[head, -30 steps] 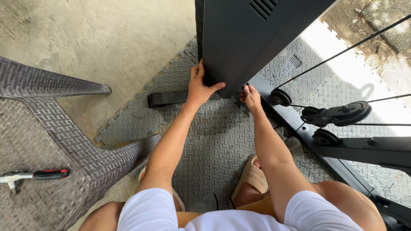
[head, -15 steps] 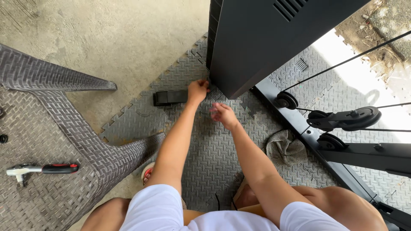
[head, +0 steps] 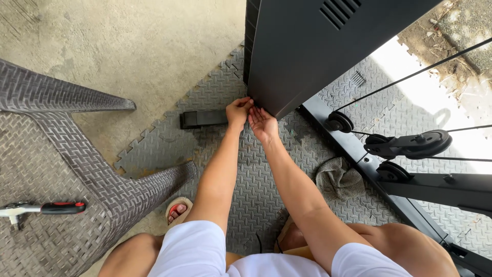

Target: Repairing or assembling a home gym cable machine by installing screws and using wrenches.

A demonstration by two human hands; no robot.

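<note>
A person in white shorts is crouching on grey interlocking floor mats (head: pixel 246 179), working at the lower corner of a tall black metal cabinet (head: pixel 307 46) that is standing upright, its long axis running away from the floor toward the camera and its louvred vent near the top of the view. The left hand (head: pixel 239 111) is pressing against that bottom corner with fingers curled; whether it is pinching anything cannot be told. The right hand (head: pixel 263 124) is lying just beside it, palm up and fingers spread, holding nothing. A black foot bar (head: pixel 203 119) is jutting leftward from under the cabinet, flat on the mat. A crumpled grey rag (head: pixel 339 178) is lying near black pulleys (head: pixel 410 143). A red-handled ratchet (head: pixel 46 208) is resting on a woven surface (head: pixel 56 154).
</note>
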